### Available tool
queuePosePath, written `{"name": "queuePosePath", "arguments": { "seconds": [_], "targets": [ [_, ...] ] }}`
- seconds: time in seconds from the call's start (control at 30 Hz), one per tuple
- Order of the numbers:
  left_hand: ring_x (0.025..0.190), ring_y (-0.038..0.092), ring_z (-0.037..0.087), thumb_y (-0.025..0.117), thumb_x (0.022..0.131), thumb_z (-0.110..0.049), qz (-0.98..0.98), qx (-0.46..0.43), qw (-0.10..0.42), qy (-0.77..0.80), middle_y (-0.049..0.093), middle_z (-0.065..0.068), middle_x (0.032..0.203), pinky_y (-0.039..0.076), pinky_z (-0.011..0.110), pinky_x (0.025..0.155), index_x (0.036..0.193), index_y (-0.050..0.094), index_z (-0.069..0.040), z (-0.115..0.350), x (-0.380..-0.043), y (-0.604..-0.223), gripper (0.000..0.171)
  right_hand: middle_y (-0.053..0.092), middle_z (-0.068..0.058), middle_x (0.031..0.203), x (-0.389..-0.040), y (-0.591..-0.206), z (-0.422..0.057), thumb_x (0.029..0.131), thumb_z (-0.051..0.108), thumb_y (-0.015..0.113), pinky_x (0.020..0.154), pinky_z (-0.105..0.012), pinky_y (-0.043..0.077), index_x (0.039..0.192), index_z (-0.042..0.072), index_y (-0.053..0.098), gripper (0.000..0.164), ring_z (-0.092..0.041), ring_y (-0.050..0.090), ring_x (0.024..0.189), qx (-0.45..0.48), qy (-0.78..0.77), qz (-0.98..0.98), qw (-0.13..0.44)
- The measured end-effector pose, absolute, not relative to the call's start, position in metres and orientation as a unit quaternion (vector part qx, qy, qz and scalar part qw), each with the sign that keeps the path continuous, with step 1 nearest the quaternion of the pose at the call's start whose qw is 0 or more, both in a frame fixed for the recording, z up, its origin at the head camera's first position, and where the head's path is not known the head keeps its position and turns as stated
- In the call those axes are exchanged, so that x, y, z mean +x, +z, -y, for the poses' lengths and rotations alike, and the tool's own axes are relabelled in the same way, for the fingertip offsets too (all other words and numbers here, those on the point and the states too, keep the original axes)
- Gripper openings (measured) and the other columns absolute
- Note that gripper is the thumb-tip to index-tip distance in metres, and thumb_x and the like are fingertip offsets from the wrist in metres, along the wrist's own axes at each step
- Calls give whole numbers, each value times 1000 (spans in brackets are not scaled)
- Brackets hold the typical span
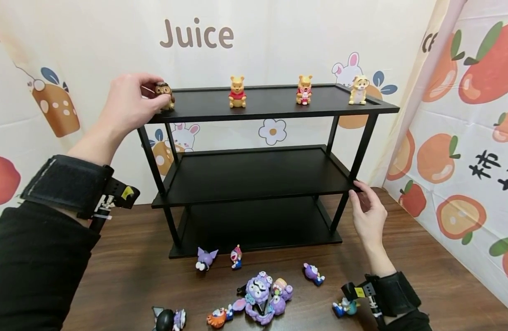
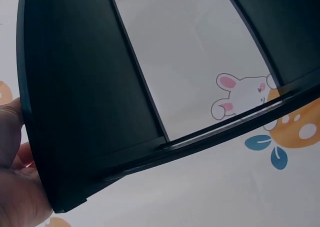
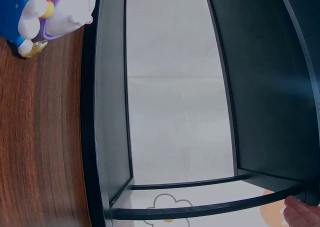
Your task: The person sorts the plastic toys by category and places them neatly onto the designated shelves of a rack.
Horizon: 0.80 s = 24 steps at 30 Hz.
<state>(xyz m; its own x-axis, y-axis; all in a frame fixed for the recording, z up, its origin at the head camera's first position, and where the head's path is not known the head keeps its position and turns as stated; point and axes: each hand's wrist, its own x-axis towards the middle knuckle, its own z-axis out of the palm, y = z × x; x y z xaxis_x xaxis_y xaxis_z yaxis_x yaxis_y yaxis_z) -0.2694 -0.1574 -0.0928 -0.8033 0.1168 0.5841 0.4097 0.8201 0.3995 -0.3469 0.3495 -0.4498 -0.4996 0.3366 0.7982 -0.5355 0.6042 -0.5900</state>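
Observation:
My left hand (image 1: 131,100) pinches a brown owl figurine (image 1: 166,97) at the left end of the top board of a black three-tier shelf rack (image 1: 258,174). In the left wrist view the fingers (image 2: 22,194) show beside the board, and the owl is hidden. Further right on that board stand a red-shirted bear figurine (image 1: 237,93), another bear figurine (image 1: 304,92) with something pink in front, and a pale yellow figurine (image 1: 358,91). My right hand (image 1: 369,214) grips the rack's right front corner at the middle board, thumb and forefinger against it.
On the wooden table (image 1: 125,276) before the rack lie a purple figurine (image 1: 205,259), a small blue-and-red figurine (image 1: 236,257) and a purple-blue figurine (image 1: 314,274). Nearer are a purple cluster (image 1: 260,296), an orange figurine (image 1: 219,317) and a black-and-purple one (image 1: 168,318). A blue-teal figurine (image 1: 345,307) lies by my right wrist.

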Motion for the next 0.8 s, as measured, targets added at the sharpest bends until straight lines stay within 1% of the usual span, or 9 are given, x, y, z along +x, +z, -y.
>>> {"name": "queuePosePath", "arguments": {
  "seconds": [0.13, 0.33, 0.43, 0.53, 0.6, 0.7, 0.8],
  "targets": [
    [95, 52, 31, 53, 85, -20, 916, -143, 272, -257, 56, 22, 107, 36, 18, 66, 119, 53, 2, 158, -272, -92, 40, 61, 9, 107, -346, -449, -349, 82, 26, 64, 73, -17, 46, 118, 29, 57, 37, -13, 61, 86, 65, 440, 747, 495],
    [97, 53, 33, 51, 86, -21, 921, -149, 251, -260, 55, 22, 109, 40, 21, 70, 123, 50, 2, 159, -273, -91, 43, 62, 9, 104, -343, -446, -347, 82, 27, 63, 73, -17, 45, 118, 30, 57, 37, -13, 61, 85, 63, 436, 747, 497],
    [98, 53, 34, 50, 86, -21, 923, -150, 246, -256, 54, 23, 110, 42, 28, 76, 124, 48, 3, 159, -273, -91, 45, 62, 8, 105, -344, -448, -347, 82, 26, 63, 74, -17, 45, 118, 29, 57, 37, -14, 61, 86, 61, 439, 746, 497],
    [100, 51, 36, 50, 86, -21, 924, -149, 240, -258, 52, 25, 113, 41, 39, 82, 127, 44, 4, 159, -273, -92, 48, 61, 4, 107, -342, -446, -346, 82, 24, 64, 74, -16, 45, 117, 26, 58, 36, -14, 61, 87, 63, 452, 740, 494],
    [102, 50, 37, 49, 86, -21, 924, -145, 236, -264, 51, 26, 115, 40, 43, 84, 129, 41, 5, 159, -272, -92, 51, 62, 1, 106, -336, -439, -339, 81, 22, 64, 74, -14, 44, 116, 23, 60, 35, -12, 61, 87, 62, 469, 730, 493],
    [106, 48, 37, 48, 87, -23, 922, -133, 238, -275, 48, 26, 119, 38, 46, 86, 132, 36, 4, 160, -269, -93, 54, 62, -5, 104, -314, -413, -319, 81, 18, 65, 74, -12, 43, 112, 16, 62, 31, -9, 61, 86, 67, 508, 711, 481],
    [107, 47, 34, 47, 87, -25, 912, -111, 267, -292, 48, 21, 121, 38, 44, 87, 133, 37, 1, 161, -264, -96, 53, 62, -8, 104, -291, -387, -300, 80, 15, 65, 74, -12, 42, 110, 11, 63, 30, -8, 60, 85, 85, 537, 694, 473]
  ]
}}
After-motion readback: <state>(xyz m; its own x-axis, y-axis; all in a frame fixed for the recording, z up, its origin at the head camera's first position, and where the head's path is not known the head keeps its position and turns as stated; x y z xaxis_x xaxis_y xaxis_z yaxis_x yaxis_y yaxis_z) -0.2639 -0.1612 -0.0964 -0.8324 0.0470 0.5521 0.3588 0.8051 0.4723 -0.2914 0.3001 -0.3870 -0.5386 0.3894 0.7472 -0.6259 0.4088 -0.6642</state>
